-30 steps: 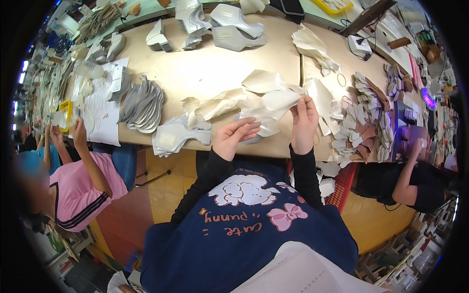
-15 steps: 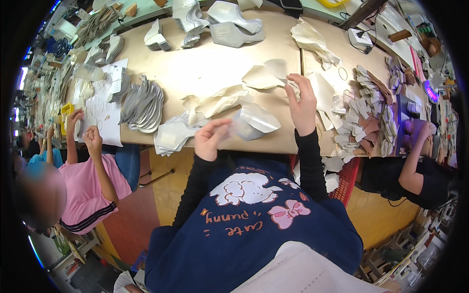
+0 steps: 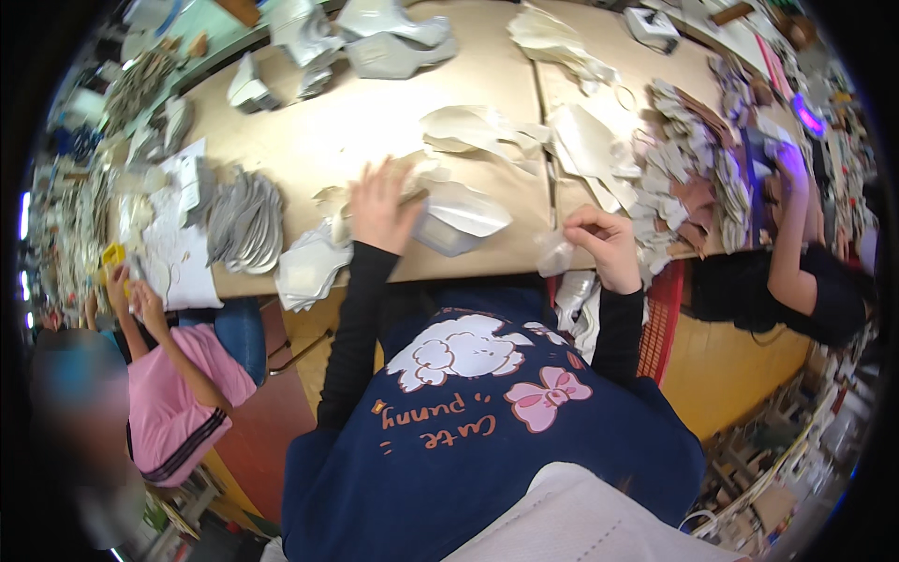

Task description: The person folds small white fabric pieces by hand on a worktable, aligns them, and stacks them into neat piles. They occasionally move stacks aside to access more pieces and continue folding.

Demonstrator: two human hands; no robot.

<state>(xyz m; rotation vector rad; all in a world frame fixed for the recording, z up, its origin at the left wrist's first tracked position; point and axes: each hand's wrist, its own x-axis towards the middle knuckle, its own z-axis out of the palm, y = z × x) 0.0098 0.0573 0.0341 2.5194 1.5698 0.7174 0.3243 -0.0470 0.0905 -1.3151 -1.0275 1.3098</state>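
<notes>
Head view: left hand [image 3: 379, 208] on pale cut pieces [image 3: 440, 211]; right hand [image 3: 607, 245] pinching clear wrapper [image 3: 554, 253].

Long tan table [image 3: 309, 122] fills the top half, built of two slabs with a seam [image 3: 541, 140] running front to back. Far edge is teal-green [image 3: 201, 28]. Floor under and beside it is orange-yellow [image 3: 740, 375], with a darker red-brown patch [image 3: 272, 412] lower left. Red mesh crate [image 3: 663, 318] sits below the table edge on the right. Purple lamp glow [image 3: 807, 120] at far right. Cluttered shelving [image 3: 796, 450] in the lower right corner, details too blurred to tell.
</notes>
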